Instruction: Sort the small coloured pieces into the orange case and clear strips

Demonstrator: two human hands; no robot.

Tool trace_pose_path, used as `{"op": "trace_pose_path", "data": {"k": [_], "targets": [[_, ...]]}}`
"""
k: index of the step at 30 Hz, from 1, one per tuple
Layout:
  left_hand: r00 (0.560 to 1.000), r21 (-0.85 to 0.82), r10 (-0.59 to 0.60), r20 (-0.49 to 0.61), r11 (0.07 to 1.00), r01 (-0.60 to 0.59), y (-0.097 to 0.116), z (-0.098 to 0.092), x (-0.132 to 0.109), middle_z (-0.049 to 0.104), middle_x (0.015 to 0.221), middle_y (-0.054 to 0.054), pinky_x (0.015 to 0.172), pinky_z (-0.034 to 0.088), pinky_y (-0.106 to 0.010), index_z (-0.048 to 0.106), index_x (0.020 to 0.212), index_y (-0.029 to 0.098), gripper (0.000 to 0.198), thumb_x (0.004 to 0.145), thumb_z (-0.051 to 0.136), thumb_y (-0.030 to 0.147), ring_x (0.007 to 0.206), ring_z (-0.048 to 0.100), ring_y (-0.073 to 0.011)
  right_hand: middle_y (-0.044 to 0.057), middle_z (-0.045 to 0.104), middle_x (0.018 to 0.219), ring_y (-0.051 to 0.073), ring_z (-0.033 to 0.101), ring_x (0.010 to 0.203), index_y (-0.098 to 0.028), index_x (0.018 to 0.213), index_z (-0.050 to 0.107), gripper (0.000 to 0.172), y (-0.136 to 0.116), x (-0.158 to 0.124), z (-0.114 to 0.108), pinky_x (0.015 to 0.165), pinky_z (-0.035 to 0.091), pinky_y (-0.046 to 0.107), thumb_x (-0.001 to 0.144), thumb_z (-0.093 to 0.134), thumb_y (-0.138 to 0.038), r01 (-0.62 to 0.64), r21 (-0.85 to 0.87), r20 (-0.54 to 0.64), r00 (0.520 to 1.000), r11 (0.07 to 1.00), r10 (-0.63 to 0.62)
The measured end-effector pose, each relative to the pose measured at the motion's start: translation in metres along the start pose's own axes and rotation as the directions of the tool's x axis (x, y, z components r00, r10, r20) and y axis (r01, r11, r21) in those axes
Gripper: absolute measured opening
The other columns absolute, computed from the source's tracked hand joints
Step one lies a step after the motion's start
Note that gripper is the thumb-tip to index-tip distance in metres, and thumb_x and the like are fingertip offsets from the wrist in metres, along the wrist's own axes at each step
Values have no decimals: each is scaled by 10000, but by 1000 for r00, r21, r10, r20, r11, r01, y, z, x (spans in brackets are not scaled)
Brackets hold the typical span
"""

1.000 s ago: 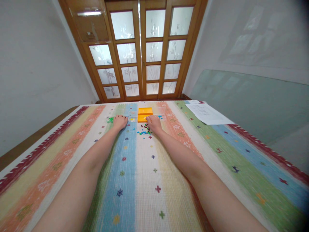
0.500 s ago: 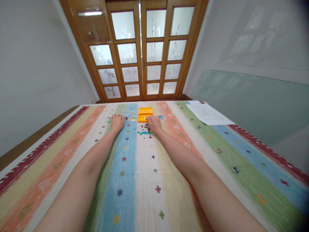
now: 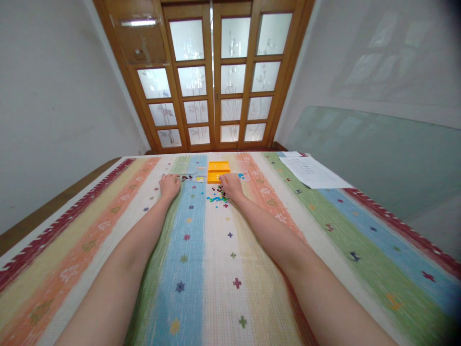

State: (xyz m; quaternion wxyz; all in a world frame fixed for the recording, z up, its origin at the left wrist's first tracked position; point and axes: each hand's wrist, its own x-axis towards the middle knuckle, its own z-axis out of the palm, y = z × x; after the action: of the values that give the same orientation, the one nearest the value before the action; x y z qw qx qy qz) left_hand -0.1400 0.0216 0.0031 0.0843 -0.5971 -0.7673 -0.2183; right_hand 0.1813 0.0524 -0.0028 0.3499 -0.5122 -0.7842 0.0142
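Both my arms stretch far out over a striped cloth (image 3: 201,269). My left hand (image 3: 169,185) rests knuckles up, fingers curled, beside a row of small clear compartments (image 3: 190,178) holding tiny coloured pieces. My right hand (image 3: 231,185) lies with its fingers curled at the front edge of an orange tray (image 3: 218,168). Just left of it is a loose scatter of small coloured beads (image 3: 217,196). The hands are too far off to see what the fingertips hold.
A white printed sheet (image 3: 313,172) lies at the far right of the cloth. A pane of glass (image 3: 367,154) leans against the right wall. Wooden doors with frosted panes (image 3: 216,77) stand behind the table.
My left hand has slid left, away from the clear compartments, covering the green pieces seen earlier. My right hand has stayed in place. The view has tipped slightly.
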Motion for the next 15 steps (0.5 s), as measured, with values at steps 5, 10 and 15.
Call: {"op": "trace_pose_path", "data": {"k": [5, 10, 15], "targets": [[999, 41, 43, 29, 998, -44, 1, 2, -1, 739, 1277, -153, 1043, 438, -509, 803, 1246, 234, 412, 1001, 486, 331, 1221, 576, -374, 96, 778, 1052, 250, 644, 1031, -191, 995, 783, 371, -1, -2, -2, 937, 399, 345, 1118, 466, -338, 22, 2, -10, 1000, 1000, -22], [998, 57, 63, 7, 996, -63, -5, 5, -3, 756, 1227, -154, 1011, 456, -506, 814, 1191, 224, 399, 1002, 500, 383, 1183, 600, -379, 137, 757, 1169, 295, 601, 1139, -188, 1109, 794, 303, 4, -3, -7, 1026, 380, 401, 1067, 517, -303, -120, -67, -54, 992, 991, 117], [998, 54, 62, 8, 997, -62, -7, 6, -5, 761, 1220, -151, 1012, 459, -489, 810, 1207, 229, 394, 999, 518, 394, 1178, 615, -369, 152, 742, 1227, 326, 582, 1200, -196, 1180, 798, 314, 24, 1, -12, 1065, 368, 435, 1032, 537, -290, -266, -133, -72, 963, 955, 258]]}}
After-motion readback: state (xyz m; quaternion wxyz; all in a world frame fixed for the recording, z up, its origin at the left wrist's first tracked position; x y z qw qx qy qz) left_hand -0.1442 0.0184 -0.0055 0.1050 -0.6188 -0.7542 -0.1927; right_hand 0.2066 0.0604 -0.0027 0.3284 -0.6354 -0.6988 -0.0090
